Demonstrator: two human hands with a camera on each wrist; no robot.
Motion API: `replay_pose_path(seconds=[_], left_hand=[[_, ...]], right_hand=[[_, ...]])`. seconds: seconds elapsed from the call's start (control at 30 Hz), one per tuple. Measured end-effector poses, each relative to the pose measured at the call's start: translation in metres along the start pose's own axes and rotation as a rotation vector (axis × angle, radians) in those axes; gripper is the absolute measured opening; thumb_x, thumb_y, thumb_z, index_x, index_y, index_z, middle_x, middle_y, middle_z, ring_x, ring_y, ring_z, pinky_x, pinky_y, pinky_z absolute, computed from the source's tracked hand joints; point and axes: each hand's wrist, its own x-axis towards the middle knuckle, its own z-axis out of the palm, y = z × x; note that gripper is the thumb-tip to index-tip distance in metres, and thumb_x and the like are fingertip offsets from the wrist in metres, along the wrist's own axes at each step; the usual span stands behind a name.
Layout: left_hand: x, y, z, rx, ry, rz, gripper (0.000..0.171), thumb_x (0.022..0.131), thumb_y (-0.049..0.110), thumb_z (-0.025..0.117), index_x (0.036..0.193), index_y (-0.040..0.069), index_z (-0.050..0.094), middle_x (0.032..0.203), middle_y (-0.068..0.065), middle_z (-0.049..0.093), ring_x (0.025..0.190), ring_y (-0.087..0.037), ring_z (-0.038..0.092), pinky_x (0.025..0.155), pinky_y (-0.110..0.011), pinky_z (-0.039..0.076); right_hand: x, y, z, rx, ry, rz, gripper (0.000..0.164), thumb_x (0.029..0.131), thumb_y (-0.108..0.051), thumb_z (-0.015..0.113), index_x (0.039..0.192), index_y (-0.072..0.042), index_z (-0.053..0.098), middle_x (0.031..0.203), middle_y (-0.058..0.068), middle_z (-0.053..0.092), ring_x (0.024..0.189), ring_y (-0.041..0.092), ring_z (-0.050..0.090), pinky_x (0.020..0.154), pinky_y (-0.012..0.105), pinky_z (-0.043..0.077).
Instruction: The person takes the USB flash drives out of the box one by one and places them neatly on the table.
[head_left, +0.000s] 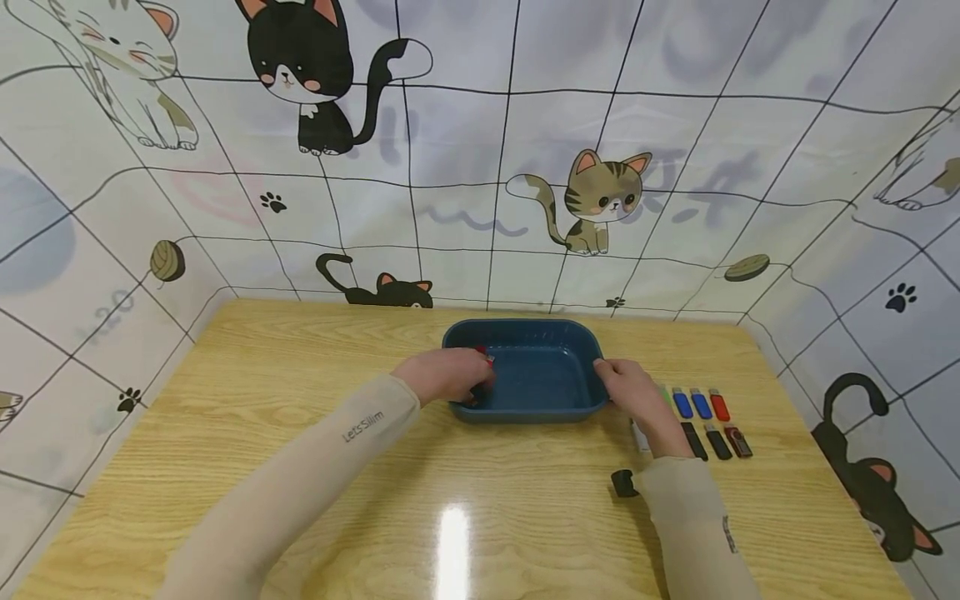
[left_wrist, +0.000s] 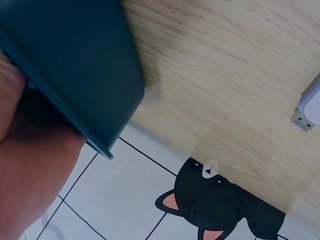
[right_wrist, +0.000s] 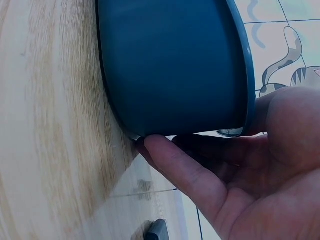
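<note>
A dark blue plastic tray stands on the wooden table, its side wall large in the left wrist view. My left hand reaches over the rim into the tray's left end, fingers pointing down. Small red pieces show beside those fingers; I cannot tell whether they are held. At the right end my right hand grips the tray, thumb over the rim and fingers along the outer wall. In the right wrist view, a fingertip lies at the wall's lower edge.
Right of the tray, USB sticks lie in two rows, among them a blue one, a red one and a black one. A whitish one is partly behind my right forearm. Cat-patterned cloth hangs around the table.
</note>
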Motion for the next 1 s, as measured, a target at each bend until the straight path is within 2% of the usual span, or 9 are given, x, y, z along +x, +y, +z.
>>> replay_pose_path(seconds=[0.1, 0.17, 0.27, 0.37, 0.77, 0.87, 1.0], left_hand=[[0.001, 0.000, -0.001, -0.003, -0.011, 0.003, 0.016, 0.097, 0.019, 0.075, 0.113, 0.018, 0.073, 0.108, 0.003, 0.071, 0.097, -0.012, 0.063, 0.087, -0.029, 0.054], [0.002, 0.000, -0.001, -0.007, -0.016, 0.002, 0.014, 0.096, 0.018, 0.075, 0.110, 0.018, 0.073, 0.104, 0.004, 0.070, 0.092, -0.012, 0.062, 0.084, -0.029, 0.053], [0.005, -0.001, 0.000, -0.008, -0.026, -0.009, 0.012, 0.096, 0.019, 0.076, 0.106, 0.019, 0.071, 0.098, 0.005, 0.068, 0.087, -0.011, 0.059, 0.081, -0.028, 0.052], [0.007, -0.002, 0.001, -0.010, -0.037, -0.023, 0.011, 0.095, 0.020, 0.077, 0.104, 0.019, 0.071, 0.095, 0.006, 0.067, 0.084, -0.011, 0.057, 0.079, -0.028, 0.051], [0.012, -0.004, 0.001, 0.005, -0.062, -0.022, 0.011, 0.097, 0.021, 0.075, 0.090, 0.018, 0.068, 0.080, 0.005, 0.060, 0.073, -0.013, 0.049, 0.068, -0.026, 0.043], [0.012, -0.004, 0.002, 0.020, -0.051, -0.019, 0.013, 0.097, 0.018, 0.075, 0.086, 0.018, 0.068, 0.078, 0.005, 0.060, 0.071, -0.013, 0.048, 0.067, -0.026, 0.043], [0.012, -0.005, 0.003, 0.018, -0.020, -0.003, 0.017, 0.099, 0.013, 0.072, 0.083, 0.018, 0.068, 0.077, 0.006, 0.060, 0.070, -0.012, 0.048, 0.066, -0.025, 0.043]], right_hand=[[0.000, 0.001, 0.001, 0.001, 0.003, 0.003, 0.039, 0.113, -0.031, 0.036, 0.083, -0.008, 0.045, 0.082, 0.007, 0.040, 0.084, 0.025, 0.049, 0.076, 0.040, 0.048], [-0.001, 0.001, 0.001, 0.013, 0.001, 0.001, 0.038, 0.113, -0.031, 0.036, 0.090, -0.005, 0.052, 0.090, 0.011, 0.046, 0.092, 0.028, 0.054, 0.080, 0.042, 0.051], [-0.002, 0.001, 0.001, 0.029, -0.012, -0.001, 0.042, 0.114, -0.031, 0.035, 0.114, 0.003, 0.059, 0.115, 0.023, 0.054, 0.112, 0.036, 0.057, 0.090, 0.048, 0.055], [-0.003, 0.001, 0.000, 0.037, -0.025, -0.003, 0.050, 0.114, -0.031, 0.034, 0.136, 0.008, 0.054, 0.141, 0.030, 0.049, 0.128, 0.042, 0.052, 0.098, 0.053, 0.054], [-0.003, 0.001, -0.002, 0.052, -0.036, 0.016, 0.054, 0.113, -0.031, 0.034, 0.146, 0.010, 0.048, 0.152, 0.031, 0.042, 0.136, 0.044, 0.047, 0.102, 0.054, 0.052], [-0.003, 0.001, -0.002, 0.049, -0.034, 0.017, 0.055, 0.113, -0.032, 0.034, 0.146, 0.009, 0.049, 0.152, 0.031, 0.043, 0.135, 0.044, 0.048, 0.102, 0.053, 0.052], [-0.003, 0.000, -0.002, 0.043, -0.030, 0.019, 0.051, 0.113, -0.033, 0.035, 0.138, 0.008, 0.054, 0.141, 0.030, 0.049, 0.128, 0.041, 0.052, 0.099, 0.052, 0.054]])
